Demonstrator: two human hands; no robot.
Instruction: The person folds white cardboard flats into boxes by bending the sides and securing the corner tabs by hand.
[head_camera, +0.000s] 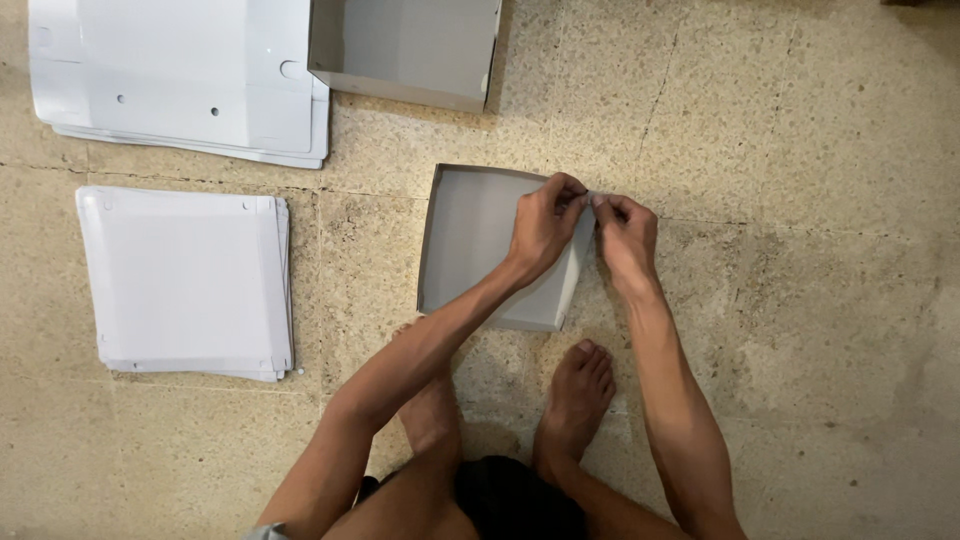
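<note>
Bare knees and two bare feet (575, 400) fill the bottom of the frame, planted on a speckled beige tile floor (800, 300), w/ both forearms reaching fwd from them. Just beyond the toes sits a half-formed grey cardboard tray (470, 240), open side up, its left & far walls standing, its near right corner rounded over and white on the outside. Left hand (545, 225) curls over the tray's far right corner, thumb & fingers pinched shut on the cardboard edge there. Right hand (625, 235) meets it from the outer side, fingertips pinched closed on the same edge, so the two hands touch at that corner. Tray rests flat on the floor, approx. centre frame, directly ahead of the person.

Well to the left lies a stack of flat white cardboard sheets (185, 280), squared up, w/ small punched holes near the top edge. Above it, at upper left, a second, larger pile of flat white die-cut blanks (180, 75) runs out of frame. Next to that pile, top centre, stands a finished grey box (405, 45), open side up, apart from the tray in hand.
</note>
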